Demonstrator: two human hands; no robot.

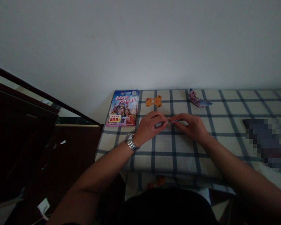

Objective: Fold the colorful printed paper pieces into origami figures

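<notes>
My left hand (152, 125), with a silver watch on the wrist, is closed in a pinch above the checked cloth. Facing it, my right hand (190, 125) pinches too, and the fingertips of both hands nearly meet. Between them is a small piece of folded paper (170, 121), seen almost edge-on and mostly hidden by the fingers. A stack of printed flyers (124, 107) lies to the left of my left hand. Beyond my right hand rests a crumpled or folded colourful paper (198, 99), printed in similar blue and pink.
A blue-and-cream checked tablecloth (164, 145) with a printed bear covers the table, which stands against a white wall (154, 47). At the right lies a dark flat object (267, 140), partly blurred out. Dark furniture and the floor are on the left.
</notes>
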